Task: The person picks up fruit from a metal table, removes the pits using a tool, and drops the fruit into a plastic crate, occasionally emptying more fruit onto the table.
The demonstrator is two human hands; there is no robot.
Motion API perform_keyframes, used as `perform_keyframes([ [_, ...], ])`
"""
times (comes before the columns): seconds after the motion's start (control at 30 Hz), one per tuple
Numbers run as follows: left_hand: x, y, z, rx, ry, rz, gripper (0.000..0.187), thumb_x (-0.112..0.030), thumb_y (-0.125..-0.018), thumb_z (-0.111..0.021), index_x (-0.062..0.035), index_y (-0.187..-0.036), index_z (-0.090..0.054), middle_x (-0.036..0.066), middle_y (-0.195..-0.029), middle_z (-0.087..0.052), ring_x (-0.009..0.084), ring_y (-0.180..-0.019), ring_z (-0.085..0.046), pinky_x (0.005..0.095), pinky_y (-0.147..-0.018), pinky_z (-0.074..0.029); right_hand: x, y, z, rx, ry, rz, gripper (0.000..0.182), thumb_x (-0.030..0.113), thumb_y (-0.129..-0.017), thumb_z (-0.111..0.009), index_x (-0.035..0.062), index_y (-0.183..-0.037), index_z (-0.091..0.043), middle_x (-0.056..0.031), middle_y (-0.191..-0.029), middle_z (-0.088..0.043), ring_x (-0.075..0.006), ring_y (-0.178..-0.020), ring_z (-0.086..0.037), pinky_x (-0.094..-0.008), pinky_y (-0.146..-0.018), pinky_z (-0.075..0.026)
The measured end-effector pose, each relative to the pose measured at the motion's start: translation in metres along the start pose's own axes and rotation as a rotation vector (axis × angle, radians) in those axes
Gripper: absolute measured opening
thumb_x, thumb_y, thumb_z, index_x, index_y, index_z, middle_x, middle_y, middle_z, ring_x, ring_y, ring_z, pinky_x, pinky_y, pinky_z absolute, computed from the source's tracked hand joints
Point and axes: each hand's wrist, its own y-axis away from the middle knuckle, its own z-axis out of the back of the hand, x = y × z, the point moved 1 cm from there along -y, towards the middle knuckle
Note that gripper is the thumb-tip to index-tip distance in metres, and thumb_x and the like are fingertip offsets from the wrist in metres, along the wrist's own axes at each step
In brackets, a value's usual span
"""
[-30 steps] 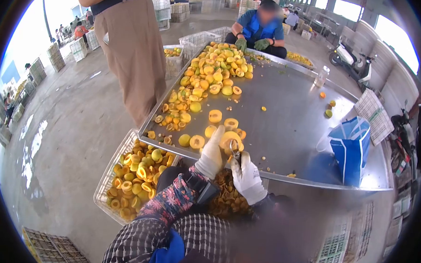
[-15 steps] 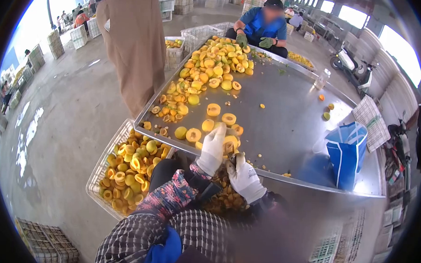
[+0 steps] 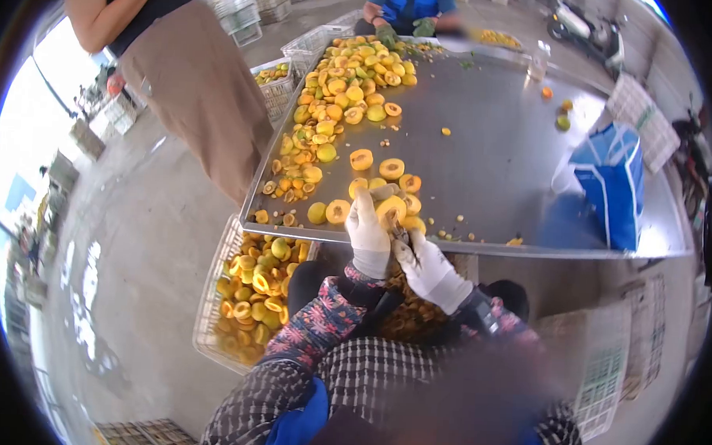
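Observation:
My left hand, in a white glove, holds a yellow peach half over the near edge of the metal table, cut face towards me. In my right hand, also white-gloved, is a small metal tool whose tip is at the lower side of that half. My fingers hide much of the tool. Several cut peach halves lie just beyond my hands. A large heap of peaches, whole and halved, covers the table's left side.
A white crate of peach halves stands below the table at my left. A blue bag sits on the table's right. One person stands at the left; another person in green gloves is at the far end.
My view has tilted down and swung, so the table appears higher. Both hands stay together at the peach half and the tool. The far person's head is now out of view.

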Motion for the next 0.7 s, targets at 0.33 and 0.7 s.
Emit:
perform_keyframes([
  [0.33, 0.004, -0.014, 0.013, 0.255, -0.045, 0.186, 0.049, -0.042, -0.100, -0.049, 0.0040, -0.092, -0.063, 0.016, -0.086, -0.068, 0.0242, -0.077, -0.067, 0.0336, -0.072, -0.055, 0.000, 0.008, 0.015, 0.320, -0.614, -0.405, 0.031, 0.036, -0.103, -0.045, 0.0061, -0.104, -0.053, -0.0051, -0.066, -0.055, -0.0213, -0.050, -0.052, -0.0326, -0.047, -0.041],
  [0.7, 0.012, -0.001, -0.010, 0.183, 0.368, 0.529, 0.039, -0.043, -0.099, -0.053, -0.0051, -0.090, -0.055, 0.012, -0.087, -0.062, 0.0266, -0.080, -0.065, 0.0392, -0.071, -0.056, 0.007, 0.028, 0.019, 0.357, -1.299, -0.783, 0.038, 0.040, -0.105, -0.041, 0.0065, -0.094, -0.055, 0.0010, -0.057, -0.039, -0.0088, -0.040, -0.033, -0.0247, -0.038, -0.027],
])
